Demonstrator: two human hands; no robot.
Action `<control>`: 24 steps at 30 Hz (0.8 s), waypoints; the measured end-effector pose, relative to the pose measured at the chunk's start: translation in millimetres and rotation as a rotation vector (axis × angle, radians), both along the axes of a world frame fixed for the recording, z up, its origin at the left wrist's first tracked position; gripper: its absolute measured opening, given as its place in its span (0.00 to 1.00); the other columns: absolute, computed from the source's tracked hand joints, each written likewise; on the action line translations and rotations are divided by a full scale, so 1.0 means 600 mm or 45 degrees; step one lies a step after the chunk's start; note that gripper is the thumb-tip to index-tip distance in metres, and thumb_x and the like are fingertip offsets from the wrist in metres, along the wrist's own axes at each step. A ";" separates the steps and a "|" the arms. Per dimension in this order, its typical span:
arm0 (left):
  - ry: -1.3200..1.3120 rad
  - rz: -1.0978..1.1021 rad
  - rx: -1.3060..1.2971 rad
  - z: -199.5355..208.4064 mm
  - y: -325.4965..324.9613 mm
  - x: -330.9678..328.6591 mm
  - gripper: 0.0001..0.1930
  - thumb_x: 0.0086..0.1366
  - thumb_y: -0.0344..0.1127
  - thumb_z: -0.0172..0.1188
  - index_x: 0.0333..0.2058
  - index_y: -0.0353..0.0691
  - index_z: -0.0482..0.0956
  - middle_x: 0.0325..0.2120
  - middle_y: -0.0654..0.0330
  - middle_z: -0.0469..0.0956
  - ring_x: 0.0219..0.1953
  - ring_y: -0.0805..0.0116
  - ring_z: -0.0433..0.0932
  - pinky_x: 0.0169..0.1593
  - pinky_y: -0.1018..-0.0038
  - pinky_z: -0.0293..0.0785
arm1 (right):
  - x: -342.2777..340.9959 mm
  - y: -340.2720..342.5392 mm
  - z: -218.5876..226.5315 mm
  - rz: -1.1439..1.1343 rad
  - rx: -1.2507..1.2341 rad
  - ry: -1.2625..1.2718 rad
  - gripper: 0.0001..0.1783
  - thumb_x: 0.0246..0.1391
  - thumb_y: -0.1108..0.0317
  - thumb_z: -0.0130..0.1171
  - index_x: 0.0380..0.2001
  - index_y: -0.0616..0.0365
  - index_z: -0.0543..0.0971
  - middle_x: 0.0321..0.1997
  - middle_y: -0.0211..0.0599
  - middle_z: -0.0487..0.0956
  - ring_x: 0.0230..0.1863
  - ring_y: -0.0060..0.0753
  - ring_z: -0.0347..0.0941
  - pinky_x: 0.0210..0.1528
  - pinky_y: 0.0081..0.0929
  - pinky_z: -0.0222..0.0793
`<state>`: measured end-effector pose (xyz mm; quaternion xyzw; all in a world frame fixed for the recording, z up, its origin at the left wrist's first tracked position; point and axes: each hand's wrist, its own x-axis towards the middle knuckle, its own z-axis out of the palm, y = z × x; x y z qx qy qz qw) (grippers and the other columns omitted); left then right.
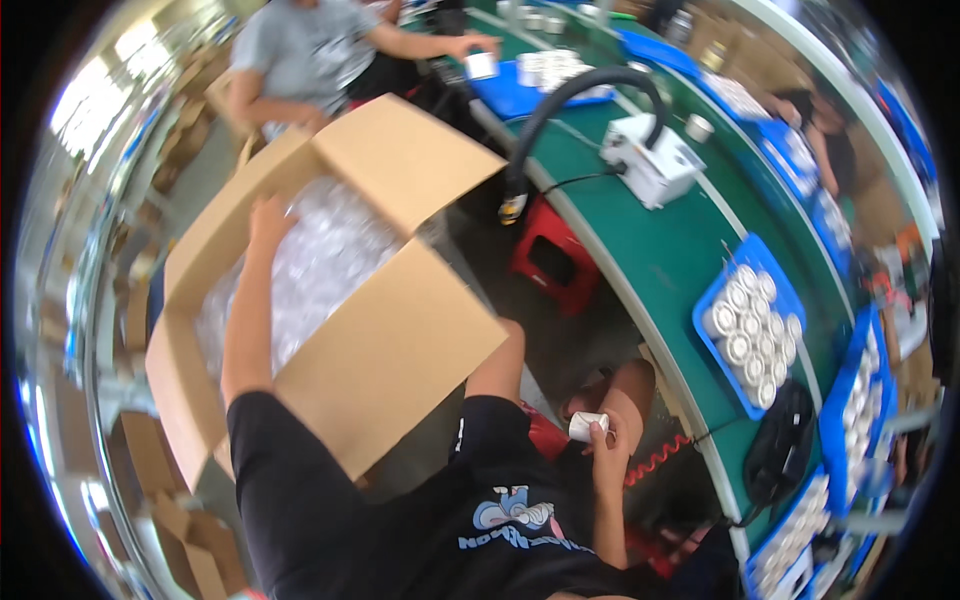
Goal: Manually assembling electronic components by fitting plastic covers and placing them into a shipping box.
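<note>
My left arm reaches into a large open cardboard box [385,345]. In it my left hand [268,220] is at the far side of a heap of clear plastic bags [320,250]. Blur hides whether its fingers grip a bag. Low over my lap, beside the green workbench, my right hand [612,440] is closed round a small white cylinder-shaped piece [586,427]. Similar white pieces [745,325] stand grouped in a blue tray [708,335] on the bench to the right.
A white machine [655,165] with a black bent hose [590,78] stands on the green bench [640,255]. Below is a red stool [550,250]. A co-worker's hand [478,47] holds a white piece beyond the box. More blue trays line the right; a red coiled cord [657,462] hangs nearby.
</note>
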<state>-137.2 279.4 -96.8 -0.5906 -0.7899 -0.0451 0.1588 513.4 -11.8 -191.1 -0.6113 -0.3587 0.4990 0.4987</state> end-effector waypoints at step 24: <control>-2.187 -0.900 0.123 0.035 -0.373 0.836 0.27 0.69 0.48 0.51 0.56 0.31 0.66 0.43 0.52 0.73 0.45 0.62 0.76 0.53 0.69 0.72 | 0.055 0.050 0.118 0.005 0.297 -0.055 0.27 0.50 0.75 0.65 0.54 0.62 0.71 0.45 0.37 0.69 0.44 0.25 0.71 0.37 0.19 0.72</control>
